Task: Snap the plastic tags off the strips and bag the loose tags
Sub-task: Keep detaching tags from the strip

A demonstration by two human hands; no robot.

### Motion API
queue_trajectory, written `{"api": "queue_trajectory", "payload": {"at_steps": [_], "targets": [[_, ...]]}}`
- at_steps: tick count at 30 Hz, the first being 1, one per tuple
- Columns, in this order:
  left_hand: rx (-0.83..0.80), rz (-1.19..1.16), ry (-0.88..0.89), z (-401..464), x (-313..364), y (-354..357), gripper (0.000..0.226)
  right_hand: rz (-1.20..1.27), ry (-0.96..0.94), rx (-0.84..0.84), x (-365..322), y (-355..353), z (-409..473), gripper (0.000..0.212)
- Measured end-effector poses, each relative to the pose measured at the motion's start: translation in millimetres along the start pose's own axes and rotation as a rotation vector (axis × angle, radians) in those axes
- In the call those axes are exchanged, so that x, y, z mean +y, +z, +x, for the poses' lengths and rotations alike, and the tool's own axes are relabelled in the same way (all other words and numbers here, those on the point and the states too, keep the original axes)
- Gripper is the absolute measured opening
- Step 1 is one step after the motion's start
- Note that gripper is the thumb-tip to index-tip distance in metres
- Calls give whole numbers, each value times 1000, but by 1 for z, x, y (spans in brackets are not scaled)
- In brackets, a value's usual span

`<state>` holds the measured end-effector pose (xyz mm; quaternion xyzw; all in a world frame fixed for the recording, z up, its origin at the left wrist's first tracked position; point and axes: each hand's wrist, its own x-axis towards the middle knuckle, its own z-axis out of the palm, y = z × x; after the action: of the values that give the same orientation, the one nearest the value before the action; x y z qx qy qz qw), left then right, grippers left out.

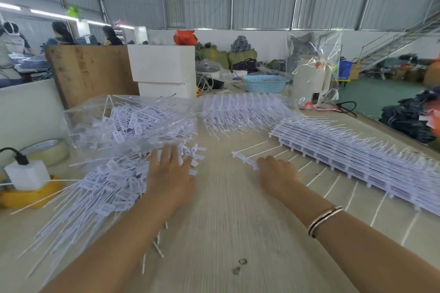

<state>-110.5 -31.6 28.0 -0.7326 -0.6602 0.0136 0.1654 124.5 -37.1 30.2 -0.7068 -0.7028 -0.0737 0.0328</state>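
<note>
My left hand (169, 173) lies flat with straight fingers on the right edge of a heap of loose white tags (104, 185) on the wooden table. A few tags (194, 154) stick out past its fingertips. My right hand (277, 173) has curled fingers round a white strip (245, 160) whose thin tails fan out to the right. A clear plastic bag (128, 121) full of loose tags sits behind the heap. Stacked strips with tags (352, 157) lie at the right, and another spread of strips (245, 109) lies at the back.
A tape roll (47, 151) and a white charger on a yellow dish (26, 188) stand at the left edge. White foam boxes (164, 71), a blue basket (265, 83) and a wooden board (90, 71) stand behind. People work far left.
</note>
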Motion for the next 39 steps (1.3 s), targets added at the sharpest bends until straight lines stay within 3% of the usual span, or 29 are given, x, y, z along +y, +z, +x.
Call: {"api": "queue_trajectory", "payload": {"at_steps": [2,4,8,10,12,15,17,21,23,25,28,30,34,37,39], "targets": [[121,-48,118,0,14,-8,47,100,-26,-42,-11,-5,-1,34],[192,-272,198,2,31,-15,33,227,-24,-73,-24,-11,0,37],[-274,-1188,-90,17,58,-26,41,409,-71,-92,-46,-29,3,39],[-380,-1373,-177,26,65,-23,41,486,-81,-137,-53,-40,1,41],[-358,-1487,-229,32,70,-18,38,606,-90,-203,-54,-47,-4,35],[-290,-1460,-242,35,70,-18,26,865,-80,-359,-51,-50,-11,37],[-263,-1407,-198,39,68,-19,21,951,-18,-357,-43,-53,-7,40],[-329,-1333,-132,43,63,-34,19,840,75,201,-13,-65,15,22],[-410,-1263,-44,44,64,-40,21,693,86,283,1,-59,22,27],[-422,-1263,-8,42,68,-43,22,622,75,104,9,-44,21,39],[-408,-1334,-23,35,73,-35,23,988,27,-117,11,-22,11,27],[-409,-1346,-26,31,77,-27,31,1153,42,-129,13,-13,7,24],[-346,-1338,32,28,82,-15,35,1228,91,-240,15,-7,10,31],[-346,-1396,75,24,80,-13,42,1107,63,-315,20,-8,12,36],[-358,-1418,83,21,81,-13,47,1082,-37,-306,23,-5,12,27]]}}
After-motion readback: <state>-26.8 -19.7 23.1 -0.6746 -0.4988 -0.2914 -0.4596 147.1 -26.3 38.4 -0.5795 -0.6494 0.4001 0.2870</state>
